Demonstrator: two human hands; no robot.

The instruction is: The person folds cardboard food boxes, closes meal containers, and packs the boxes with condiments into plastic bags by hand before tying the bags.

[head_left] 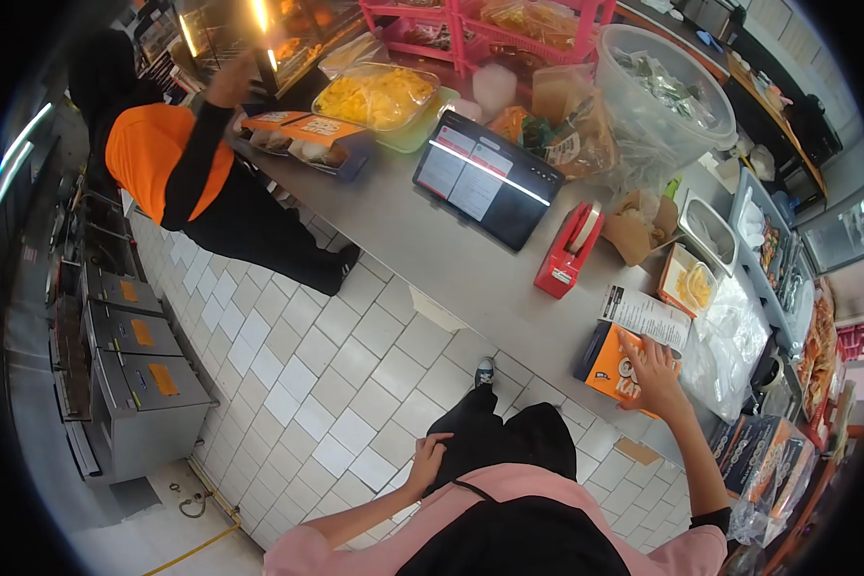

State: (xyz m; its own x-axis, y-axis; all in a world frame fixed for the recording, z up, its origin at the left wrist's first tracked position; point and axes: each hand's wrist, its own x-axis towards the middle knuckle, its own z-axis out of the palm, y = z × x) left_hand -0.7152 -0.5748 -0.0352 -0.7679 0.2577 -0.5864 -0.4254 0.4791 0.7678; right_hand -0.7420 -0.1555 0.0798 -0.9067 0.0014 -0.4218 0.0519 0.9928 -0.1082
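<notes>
My right hand (655,372) rests on top of an orange and dark-blue food box (605,365) at the counter's near edge, its fingers spread over the lid. A printed paper slip (646,315) lies against the far side of this box. Down by my left thigh, my left hand (426,465) lies on the black trousers with nothing seen in it. Just beyond the slip sits another orange box (680,278) with a small clear-lidded tub (694,285) on it. Clear plastic bags (730,336) lie to the right of my right hand.
On the steel counter (374,226) stand a tablet (485,182), a red tape dispenser (568,252), a metal tray (708,235) and a large clear tub (634,115). A co-worker in an orange top (154,158) reaches toward a lit food cabinet (288,38). Grey cabinets (154,374) line the left.
</notes>
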